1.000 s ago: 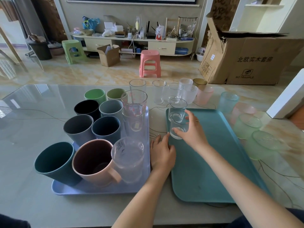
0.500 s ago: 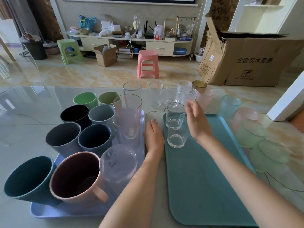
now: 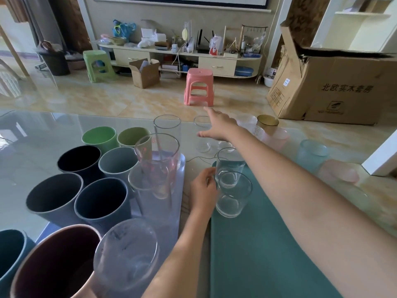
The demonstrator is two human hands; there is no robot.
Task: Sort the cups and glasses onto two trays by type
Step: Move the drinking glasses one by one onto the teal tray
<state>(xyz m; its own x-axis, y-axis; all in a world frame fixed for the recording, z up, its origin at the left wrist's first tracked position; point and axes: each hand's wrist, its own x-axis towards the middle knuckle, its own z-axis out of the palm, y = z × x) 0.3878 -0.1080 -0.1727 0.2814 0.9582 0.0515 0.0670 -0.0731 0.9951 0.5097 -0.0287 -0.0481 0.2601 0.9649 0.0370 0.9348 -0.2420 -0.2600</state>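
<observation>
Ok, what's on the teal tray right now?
On the teal tray two clear glasses stand at its far left corner: the near glass and the far glass. The right forearm covers part of the tray.

Glossy glass-topped table [image 3: 43,147] carries a lilac plastic tray [image 3: 179,168] on the left, a teal plastic tray [image 3: 257,254] beside it, and loose clear glasses [image 3: 203,134] and tinted tumblers [image 3: 312,153] at the far and right edges.

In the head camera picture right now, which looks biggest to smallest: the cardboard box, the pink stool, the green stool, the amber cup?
1. cardboard box
2. pink stool and green stool: they look alike, and they stand at different distances, so unranked
3. amber cup
</observation>
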